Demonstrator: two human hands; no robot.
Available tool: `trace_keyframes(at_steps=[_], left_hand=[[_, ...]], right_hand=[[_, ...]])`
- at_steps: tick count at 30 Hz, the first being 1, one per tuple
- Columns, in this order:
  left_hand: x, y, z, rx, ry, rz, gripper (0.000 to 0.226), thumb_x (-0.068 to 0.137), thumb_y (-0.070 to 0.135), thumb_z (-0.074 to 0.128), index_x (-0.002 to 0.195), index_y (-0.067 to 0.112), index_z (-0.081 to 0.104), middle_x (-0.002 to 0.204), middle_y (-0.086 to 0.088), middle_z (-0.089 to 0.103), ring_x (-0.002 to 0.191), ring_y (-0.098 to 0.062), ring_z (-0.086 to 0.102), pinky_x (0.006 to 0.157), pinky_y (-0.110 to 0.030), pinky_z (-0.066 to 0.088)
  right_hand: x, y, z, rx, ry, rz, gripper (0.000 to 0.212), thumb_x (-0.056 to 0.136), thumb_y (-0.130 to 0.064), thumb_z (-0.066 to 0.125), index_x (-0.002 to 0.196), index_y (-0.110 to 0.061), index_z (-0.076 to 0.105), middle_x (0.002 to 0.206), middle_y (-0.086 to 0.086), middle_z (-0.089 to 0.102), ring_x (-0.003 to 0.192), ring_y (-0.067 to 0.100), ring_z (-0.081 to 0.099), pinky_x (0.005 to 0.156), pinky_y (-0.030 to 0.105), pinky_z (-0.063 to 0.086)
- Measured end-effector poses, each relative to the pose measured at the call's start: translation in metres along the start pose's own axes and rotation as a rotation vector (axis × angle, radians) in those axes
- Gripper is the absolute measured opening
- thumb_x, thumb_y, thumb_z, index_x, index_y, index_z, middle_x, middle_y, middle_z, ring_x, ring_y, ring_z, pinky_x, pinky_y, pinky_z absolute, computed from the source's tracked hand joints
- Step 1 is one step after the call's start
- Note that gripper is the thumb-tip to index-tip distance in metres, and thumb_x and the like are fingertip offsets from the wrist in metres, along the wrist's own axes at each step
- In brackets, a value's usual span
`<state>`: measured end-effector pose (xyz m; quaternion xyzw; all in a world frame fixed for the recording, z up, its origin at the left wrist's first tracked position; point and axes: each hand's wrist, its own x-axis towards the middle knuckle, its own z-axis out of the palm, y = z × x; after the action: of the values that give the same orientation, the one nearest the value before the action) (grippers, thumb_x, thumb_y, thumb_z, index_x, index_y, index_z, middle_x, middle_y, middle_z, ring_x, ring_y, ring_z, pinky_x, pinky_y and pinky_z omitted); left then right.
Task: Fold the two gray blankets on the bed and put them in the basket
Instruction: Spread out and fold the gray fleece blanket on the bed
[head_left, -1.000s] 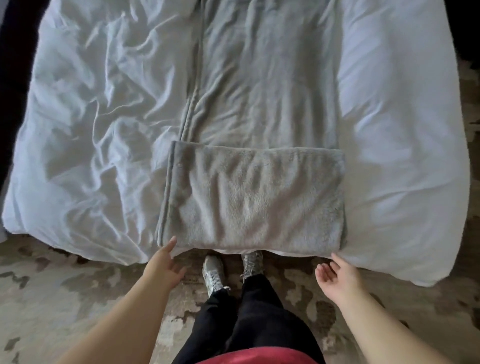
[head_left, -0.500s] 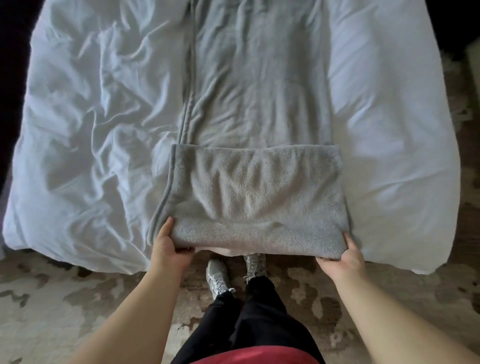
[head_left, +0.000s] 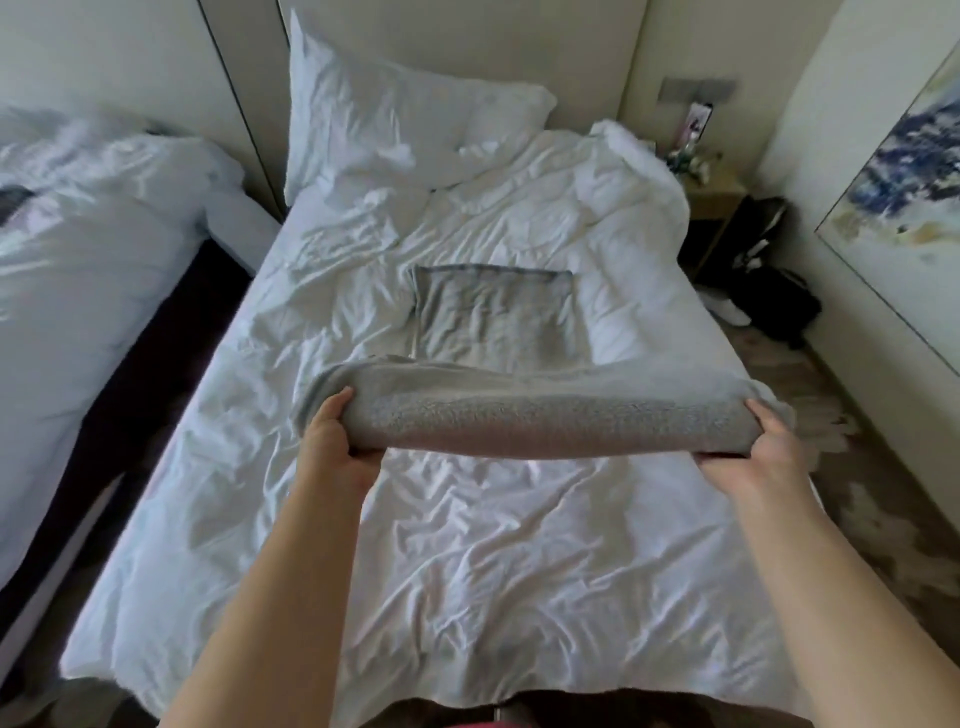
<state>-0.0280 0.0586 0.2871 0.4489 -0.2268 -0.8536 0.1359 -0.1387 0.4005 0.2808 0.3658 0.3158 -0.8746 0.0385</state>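
Above the bed (head_left: 467, 545), both hands hold the blanket's (head_left: 561, 423) folded near end clear of the white cover. The left hand (head_left: 332, 447) grips its left corner and the right hand (head_left: 763, 447) grips its right corner (thumbs on top). Its far end lies flat mid-bed, below the pillow (head_left: 395, 114). A second bed (head_left: 104, 249) stands left. Items on the nightstand (head_left: 719, 195) are too blurred to read.

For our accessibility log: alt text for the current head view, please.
The left hand and right hand each grip one side of the folded end of a gray blanket, held above a rumpled white duvet where the rest lies flat. A pillow leans at the far end.
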Motion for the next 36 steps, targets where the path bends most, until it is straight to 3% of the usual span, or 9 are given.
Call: trace_keyframes(at_steps=[6, 12, 17, 21, 25, 31, 33, 36], left_hand=[[-0.022, -0.003, -0.016, -0.035, 0.032, 0.025, 0.043, 0.079, 0.020, 0.073, 0.116, 0.009, 0.054, 0.101, -0.010, 0.063, 0.086, -0.024, 0.064, 0.061, -0.035, 0.053], [-0.018, -0.040, -0.075, -0.024, 0.274, -0.117, 0.058, 0.082, 0.019, 0.070, 0.133, 0.008, 0.047, 0.129, -0.010, 0.056, 0.112, -0.028, 0.057, 0.083, -0.035, 0.049], [-0.016, -0.055, -0.107, -0.073, 0.370, -0.175, 0.054, 0.088, 0.030, 0.064, 0.133, 0.007, 0.046, 0.137, -0.007, 0.050, 0.126, -0.022, 0.048, 0.090, -0.025, 0.040], [-0.013, -0.054, -0.122, -0.025, 0.389, -0.202, 0.057, 0.090, 0.037, 0.060, 0.137, 0.009, 0.043, 0.142, -0.011, 0.045, 0.130, -0.025, 0.044, 0.095, -0.028, 0.040], [-0.008, -0.053, -0.132, 0.023, 0.427, -0.215, 0.054, 0.086, 0.034, 0.066, 0.130, 0.007, 0.051, 0.135, -0.011, 0.052, 0.124, -0.026, 0.050, 0.087, -0.030, 0.043], [0.002, -0.051, -0.134, 0.070, 0.402, -0.197, 0.049, 0.086, 0.028, 0.067, 0.127, 0.008, 0.051, 0.131, -0.011, 0.053, 0.120, -0.028, 0.052, 0.081, -0.035, 0.045], [0.006, -0.048, -0.131, 0.064, 0.395, -0.182, 0.046, 0.086, 0.024, 0.067, 0.127, 0.010, 0.051, 0.132, -0.011, 0.051, 0.120, -0.029, 0.051, 0.082, -0.037, 0.045], [0.013, -0.044, -0.121, 0.050, 0.367, -0.183, 0.046, 0.086, 0.019, 0.066, 0.129, 0.014, 0.051, 0.132, -0.010, 0.049, 0.120, -0.030, 0.050, 0.082, -0.041, 0.046]], right_hand=[[-0.029, 0.005, -0.028, 0.021, -0.067, -0.003, 0.018, 0.085, -0.021, 0.065, 0.103, -0.017, 0.061, 0.108, 0.012, 0.066, 0.098, 0.032, 0.063, 0.069, 0.043, 0.053], [-0.035, 0.040, -0.104, 0.063, 0.120, 0.093, 0.030, 0.085, -0.015, 0.064, 0.114, -0.020, 0.059, 0.109, 0.013, 0.062, 0.093, 0.035, 0.060, 0.070, 0.049, 0.049], [-0.042, 0.059, -0.131, 0.077, 0.272, 0.108, 0.019, 0.081, -0.007, 0.063, 0.094, -0.020, 0.065, 0.124, 0.011, 0.057, 0.101, 0.034, 0.059, 0.078, 0.046, 0.051], [-0.051, 0.069, -0.136, 0.062, 0.349, 0.107, 0.015, 0.083, -0.006, 0.061, 0.090, -0.019, 0.063, 0.127, 0.012, 0.054, 0.109, 0.034, 0.057, 0.081, 0.044, 0.050], [-0.057, 0.078, -0.143, 0.054, 0.332, 0.103, 0.014, 0.084, -0.007, 0.060, 0.088, -0.019, 0.064, 0.119, 0.011, 0.057, 0.108, 0.035, 0.057, 0.083, 0.045, 0.050], [-0.057, 0.084, -0.152, 0.085, 0.323, 0.065, 0.014, 0.084, -0.008, 0.060, 0.094, -0.017, 0.064, 0.102, 0.013, 0.056, 0.085, 0.036, 0.057, 0.060, 0.045, 0.049], [-0.054, 0.083, -0.153, 0.119, 0.305, 0.062, 0.015, 0.083, -0.009, 0.061, 0.094, -0.019, 0.064, 0.103, 0.013, 0.059, 0.087, 0.036, 0.059, 0.057, 0.045, 0.049], [-0.045, 0.079, -0.147, 0.167, 0.293, 0.084, 0.030, 0.083, -0.010, 0.060, 0.111, -0.019, 0.059, 0.109, 0.016, 0.059, 0.093, 0.037, 0.060, 0.063, 0.046, 0.052]])
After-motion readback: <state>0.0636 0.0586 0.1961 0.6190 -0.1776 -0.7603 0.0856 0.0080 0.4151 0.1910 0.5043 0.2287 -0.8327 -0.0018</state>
